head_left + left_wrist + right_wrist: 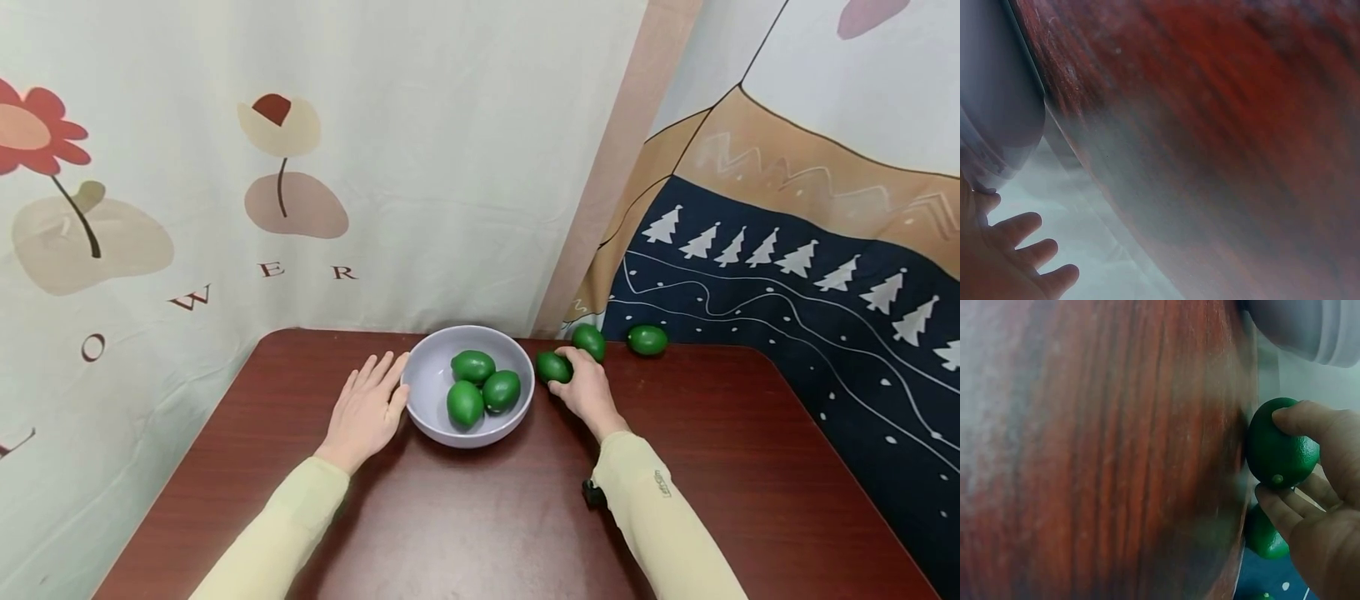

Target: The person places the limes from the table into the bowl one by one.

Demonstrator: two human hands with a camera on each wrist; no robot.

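A pale lavender bowl (pixel 420 421) stands near the back of the table with three green limes (pixel 465 403) inside. My left hand (pixel 365 414) touches the bowl's left rim with its fingers spread and nearly straight. To the right of the bowl, my right hand (pixel 587 390) pinches a green lime (pixel 553 367) between thumb and fingers. In the right wrist view this lime (pixel 1277 447) appears to rest on the table. Just behind that hand lies another lime (pixel 589 341), and one more lime (pixel 647 340) sits farther right at the back edge.
The dark red-brown wooden table (pixel 465 525) meets a printed cloth (pixel 450 167) along its back edge. A navy cloth part (pixel 787 333) with white trees hangs at the right. A small black device (pixel 593 493) is at the right wrist.
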